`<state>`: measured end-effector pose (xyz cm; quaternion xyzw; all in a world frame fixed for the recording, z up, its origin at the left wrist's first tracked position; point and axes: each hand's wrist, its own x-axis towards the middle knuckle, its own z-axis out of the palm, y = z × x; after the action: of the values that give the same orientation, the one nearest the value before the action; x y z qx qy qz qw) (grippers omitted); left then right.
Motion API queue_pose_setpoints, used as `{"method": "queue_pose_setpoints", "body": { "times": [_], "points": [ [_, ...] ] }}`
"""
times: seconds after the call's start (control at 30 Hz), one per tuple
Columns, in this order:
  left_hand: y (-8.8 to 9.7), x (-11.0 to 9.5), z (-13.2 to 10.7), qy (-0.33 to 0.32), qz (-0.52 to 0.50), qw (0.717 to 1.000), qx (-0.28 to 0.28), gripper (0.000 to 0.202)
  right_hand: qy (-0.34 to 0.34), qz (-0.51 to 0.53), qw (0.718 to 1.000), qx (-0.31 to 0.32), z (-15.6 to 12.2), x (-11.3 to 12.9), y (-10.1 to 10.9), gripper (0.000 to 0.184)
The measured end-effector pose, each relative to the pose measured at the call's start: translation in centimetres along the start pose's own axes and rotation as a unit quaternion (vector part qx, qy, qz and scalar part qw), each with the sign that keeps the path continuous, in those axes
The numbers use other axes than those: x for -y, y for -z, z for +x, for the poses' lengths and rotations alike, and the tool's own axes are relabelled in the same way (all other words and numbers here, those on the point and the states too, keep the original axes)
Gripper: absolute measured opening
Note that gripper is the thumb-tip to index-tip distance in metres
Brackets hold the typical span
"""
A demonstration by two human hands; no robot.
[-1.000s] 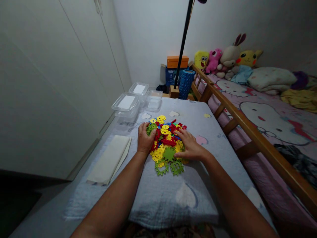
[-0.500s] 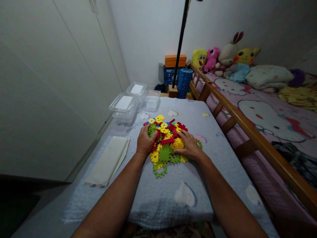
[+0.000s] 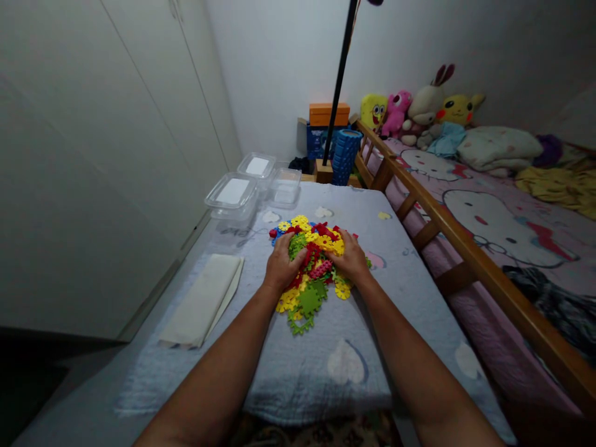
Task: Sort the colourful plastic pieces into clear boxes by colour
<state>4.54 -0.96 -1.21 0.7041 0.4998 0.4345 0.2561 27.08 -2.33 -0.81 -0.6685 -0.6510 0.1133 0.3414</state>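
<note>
A loose heap of plastic building pieces [image 3: 310, 300] in yellow, red, green and blue lies on the cloth-covered table. Many are flat and notched, some flower-shaped. My left hand [image 3: 282, 264] cups the heap's left side, its thumb and fingers curved round green pieces [image 3: 298, 246]. On the right side, my right hand [image 3: 350, 256] curves round yellow flower-shaped pieces [image 3: 331, 244], its fingertips partly hidden among them. A pinkish-red piece [image 3: 321, 269] lies between the two hands. Green pieces spill toward the near edge.
Clear lidded containers [image 3: 233, 191] and another clear box [image 3: 285, 186] stand at the table's back left. A folded pale cloth or paper [image 3: 202, 301] lies left of my forearm. A wooden bed rail [image 3: 447, 245] runs along the right side. Behind the table rises a black pole [image 3: 338, 81].
My hands have come closer together, the right moving left and the left slightly right. Pieces between them have been pushed inward and shifted, with yellow ones now bunched by my right hand.
</note>
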Motion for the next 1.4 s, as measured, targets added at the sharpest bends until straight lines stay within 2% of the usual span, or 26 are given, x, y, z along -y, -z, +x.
{"method": "queue_pose_setpoints", "body": {
  "times": [0.13, 0.23, 0.43, 0.6, 0.7, 0.8, 0.97, 1.1, 1.2, 1.3, 1.4],
  "points": [
    [-0.7, -0.2, 0.2, 0.001, -0.024, 1.0, 0.007, 0.056, -0.028, 0.068, 0.997, -0.009, 0.7, 0.9, -0.9, 0.068],
    [-1.1, -0.2, 0.5, 0.012, -0.044, 0.999, 0.015, 0.058, -0.073, 0.155, 0.985, 0.006, 1.1, 1.6, -1.3, 0.064],
    [-1.6, 0.0, 0.5, 0.03, -0.113, 0.992, 0.038, 0.06, -0.158, 0.394, 0.905, 0.029, 1.5, 3.1, -2.1, 0.063],
    [-2.0, 0.3, 0.4, 0.04, -0.205, 0.975, 0.073, 0.061, -0.184, 0.517, 0.836, 0.004, 1.7, 4.0, -2.3, 0.058],
    [-2.0, 0.2, 0.4, 0.049, -0.203, 0.974, 0.084, 0.061, -0.202, 0.549, 0.811, -0.024, 1.9, 4.5, -1.9, 0.055],
    [-1.7, 0.1, 0.6, 0.04, -0.135, 0.988, 0.067, 0.058, -0.192, 0.529, 0.826, -0.037, 1.9, 4.9, -1.6, 0.048],
    [-1.1, 0.1, 0.9, 0.003, 0.028, 1.0, 0.009, 0.054, -0.12, 0.366, 0.922, -0.04, 2.4, 5.6, -1.5, 0.037],
    [-0.6, 0.3, 0.9, -0.013, 0.046, 0.998, -0.028, 0.052, -0.015, 0.239, 0.971, 0.003, 2.8, 6.7, -1.3, 0.029],
    [-0.2, 0.7, 0.9, -0.025, -0.014, 0.998, -0.049, 0.053, 0.054, 0.175, 0.981, 0.07, 2.4, 8.0, -1.3, 0.029],
    [0.2, 1.1, 0.9, -0.012, -0.055, 0.996, -0.065, 0.05, 0.107, 0.162, 0.972, 0.131, 1.8, 9.0, -1.3, 0.042],
    [0.6, 1.4, 0.8, -0.003, -0.048, 0.997, -0.059, 0.045, 0.123, 0.197, 0.964, 0.131, 1.6, 8.8, -0.7, 0.046]
  ]
}}
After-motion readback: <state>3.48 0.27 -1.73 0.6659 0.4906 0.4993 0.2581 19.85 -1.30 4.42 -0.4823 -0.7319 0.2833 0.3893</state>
